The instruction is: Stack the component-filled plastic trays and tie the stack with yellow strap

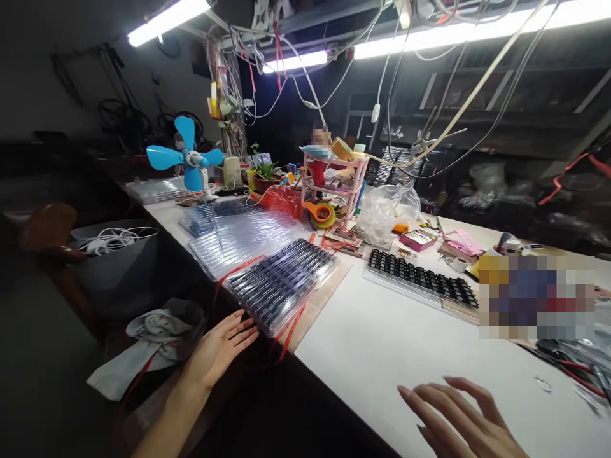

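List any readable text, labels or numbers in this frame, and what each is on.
None can be read.
Pink packet by the tape roll: any print is too blurred.
Box on top of the pink rack: too small to make out.
Black tray and bundled tray stack at the left hand: no markings visible.
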### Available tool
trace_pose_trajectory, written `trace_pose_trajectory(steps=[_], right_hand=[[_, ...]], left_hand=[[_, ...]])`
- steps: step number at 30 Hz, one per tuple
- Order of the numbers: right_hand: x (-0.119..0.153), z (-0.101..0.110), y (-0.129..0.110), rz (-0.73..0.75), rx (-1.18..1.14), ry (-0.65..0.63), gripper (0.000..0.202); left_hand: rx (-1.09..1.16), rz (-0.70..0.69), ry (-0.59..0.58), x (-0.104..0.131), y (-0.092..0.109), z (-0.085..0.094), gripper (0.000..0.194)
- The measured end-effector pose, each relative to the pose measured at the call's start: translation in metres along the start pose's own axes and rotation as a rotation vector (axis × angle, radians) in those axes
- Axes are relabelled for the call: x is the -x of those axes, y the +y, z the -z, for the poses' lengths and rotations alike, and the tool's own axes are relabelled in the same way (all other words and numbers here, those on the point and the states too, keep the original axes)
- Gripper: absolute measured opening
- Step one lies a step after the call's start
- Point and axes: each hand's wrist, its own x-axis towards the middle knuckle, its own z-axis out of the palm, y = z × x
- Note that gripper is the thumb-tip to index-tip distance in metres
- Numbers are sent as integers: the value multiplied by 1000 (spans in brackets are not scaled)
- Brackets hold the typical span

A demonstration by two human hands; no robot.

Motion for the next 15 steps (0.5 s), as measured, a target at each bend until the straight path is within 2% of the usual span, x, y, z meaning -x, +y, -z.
trace_pose_trajectory(steps=[3,8,12,15], right_hand=[[-21,-18,5,-62,-79,-31,32],[-48,-57,0,-133,-209,-56,37],[-57,-84,-6,-168,-344,-51,37],[-55,-101,-2,-208,-412,-6,33]], left_hand=[[43,38,8,1,1,3,31],[219,160,-5,3,6,3,31],[249,152,-22,-2,11,-11,20],[129,74,2,-14,11,-29,14]])
